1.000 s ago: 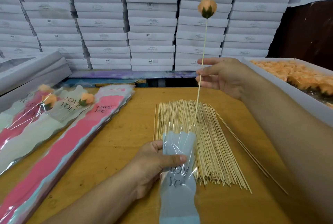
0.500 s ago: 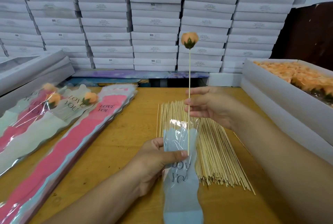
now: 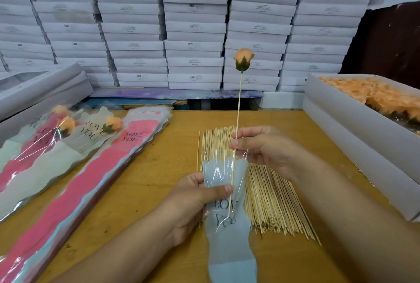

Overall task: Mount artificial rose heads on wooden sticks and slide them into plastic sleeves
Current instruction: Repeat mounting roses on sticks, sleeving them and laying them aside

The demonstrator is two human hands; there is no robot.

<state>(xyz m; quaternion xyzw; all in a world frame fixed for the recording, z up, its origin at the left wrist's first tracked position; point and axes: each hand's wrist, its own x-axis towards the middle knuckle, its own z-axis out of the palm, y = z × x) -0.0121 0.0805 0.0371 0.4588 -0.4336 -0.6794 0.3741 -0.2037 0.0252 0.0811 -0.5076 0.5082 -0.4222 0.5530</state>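
Stick (image 3: 237, 110) near-vertical, rose head (image 3: 243, 59) up

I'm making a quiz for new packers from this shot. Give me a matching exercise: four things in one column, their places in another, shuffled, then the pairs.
1. rose
2. blue sleeve
3. loose sticks
4. pink sleeves

A. stacked on the table's left side
B. in the left hand
C. atop the stick the right hand pinches
D. piled on the table under the hands

Pairs: 1-C, 2-B, 3-D, 4-A
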